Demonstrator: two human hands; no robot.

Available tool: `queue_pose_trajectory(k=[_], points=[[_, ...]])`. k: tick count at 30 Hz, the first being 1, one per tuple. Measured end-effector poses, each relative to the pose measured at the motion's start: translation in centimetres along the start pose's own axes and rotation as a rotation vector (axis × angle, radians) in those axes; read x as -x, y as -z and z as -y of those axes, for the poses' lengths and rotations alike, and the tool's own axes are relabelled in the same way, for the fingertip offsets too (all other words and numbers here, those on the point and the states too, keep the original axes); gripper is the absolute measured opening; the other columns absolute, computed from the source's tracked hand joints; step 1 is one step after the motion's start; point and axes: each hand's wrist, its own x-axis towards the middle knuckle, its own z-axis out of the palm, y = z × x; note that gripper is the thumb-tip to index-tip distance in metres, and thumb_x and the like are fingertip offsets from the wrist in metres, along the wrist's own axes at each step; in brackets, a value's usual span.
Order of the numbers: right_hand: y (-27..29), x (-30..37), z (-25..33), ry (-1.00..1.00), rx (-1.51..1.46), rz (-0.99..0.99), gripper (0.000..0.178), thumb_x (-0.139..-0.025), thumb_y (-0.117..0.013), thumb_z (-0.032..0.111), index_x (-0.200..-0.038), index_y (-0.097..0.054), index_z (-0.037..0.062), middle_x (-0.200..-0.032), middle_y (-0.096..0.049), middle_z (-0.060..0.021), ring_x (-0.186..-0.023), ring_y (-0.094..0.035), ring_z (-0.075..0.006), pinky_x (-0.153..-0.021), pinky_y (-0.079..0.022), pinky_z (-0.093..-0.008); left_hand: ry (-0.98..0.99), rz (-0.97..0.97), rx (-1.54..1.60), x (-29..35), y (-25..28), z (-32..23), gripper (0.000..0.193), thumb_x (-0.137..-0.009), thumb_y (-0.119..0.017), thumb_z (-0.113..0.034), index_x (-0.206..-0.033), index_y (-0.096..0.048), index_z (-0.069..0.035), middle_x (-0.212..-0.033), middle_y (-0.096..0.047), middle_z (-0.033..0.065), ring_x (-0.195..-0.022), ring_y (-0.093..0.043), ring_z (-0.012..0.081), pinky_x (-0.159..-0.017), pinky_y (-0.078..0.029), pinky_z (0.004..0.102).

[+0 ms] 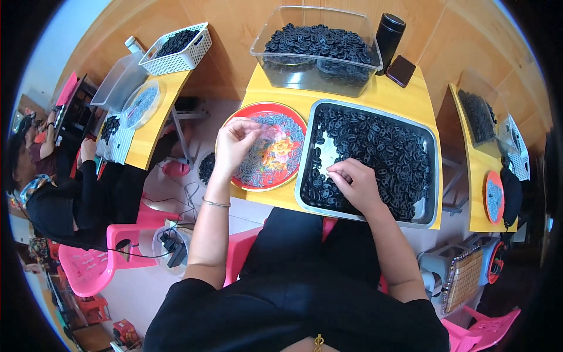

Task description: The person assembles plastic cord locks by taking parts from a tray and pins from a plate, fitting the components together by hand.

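My left hand hovers above the left part of a round red plate with a flower picture on its bottom. Many thin grey metal pins lie scattered in this plate. The left thumb and fingertips are pinched together; anything between them is too small to make out. Over the lower left of a metal tray is my right hand, its thumb and forefinger closed at a bare patch. Small black oval parts with holes fill most of the tray. What the right fingertips hold, if anything, cannot be seen.
A clear plastic bin of black parts stands behind the tray, beside a black flask and a dark flat case. At left, a co-worker sits at another yellow table. A third table is at right.
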Motion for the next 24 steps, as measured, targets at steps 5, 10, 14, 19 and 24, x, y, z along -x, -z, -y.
queue_pose_trajectory(k=[5,10,14,19,24], points=[[0.1,0.1,0.1,-0.031,-0.003,0.007,0.007,-0.074,-0.063,0.009,-0.078,-0.061,0.0039,-0.070,-0.057,-0.0066,-0.054,-0.054,-0.0151,-0.050,-0.044,-0.0261,0.151,0.098,0.503,1.3,-3.7,-2.0,0.015,-0.078,-0.058,0.000,-0.093,-0.061,-0.001,-0.081,-0.063,0.0076,-0.071,-0.061,0.0112,-0.067,-0.049,0.0218],[0.2,-1.1,0.2,-0.032,0.072,0.107,0.006,-0.075,-0.061,0.008,-0.080,-0.059,0.0051,-0.074,-0.056,-0.0078,-0.063,-0.056,-0.0215,-0.057,-0.045,-0.0291,0.289,0.197,0.911,3.2,-6.3,-1.1,0.019,-0.079,-0.058,-0.001,-0.097,-0.056,0.001,-0.087,-0.061,0.0101,-0.078,-0.061,0.0142,-0.070,-0.051,0.0228],[0.1,-2.7,-0.9,-0.006,0.214,0.274,0.014,-0.072,-0.060,0.008,-0.086,-0.057,0.0065,-0.082,-0.057,-0.0095,-0.075,-0.057,-0.0277,-0.066,-0.046,-0.0351,0.361,0.210,0.925,3.7,-6.0,-0.7,0.019,-0.079,-0.058,-0.001,-0.098,-0.055,0.001,-0.086,-0.061,0.0098,-0.077,-0.061,0.0146,-0.070,-0.051,0.0225],[-1.6,-5.0,-1.8,0.040,0.352,0.305,0.017,-0.070,-0.059,0.008,-0.087,-0.058,0.0072,-0.084,-0.056,-0.0095,-0.081,-0.057,-0.0281,-0.070,-0.047,-0.0370,0.336,0.155,0.975,3.7,-5.8,-0.3,0.014,-0.080,-0.057,-0.002,-0.094,-0.055,-0.001,-0.086,-0.060,0.0091,-0.078,-0.061,0.0143,-0.069,-0.051,0.0221],[-2.0,-5.6,-2.2,0.048,0.479,0.322,0.011,-0.069,-0.058,0.007,-0.080,-0.058,0.0070,-0.081,-0.056,-0.0089,-0.079,-0.057,-0.0270,-0.068,-0.047,-0.0366,0.369,0.169,1.014,3.6,-5.9,0.0,0.012,-0.081,-0.056,-0.002,-0.093,-0.055,-0.002,-0.086,-0.060,0.0086,-0.077,-0.060,0.0144,-0.069,-0.051,0.0225]])
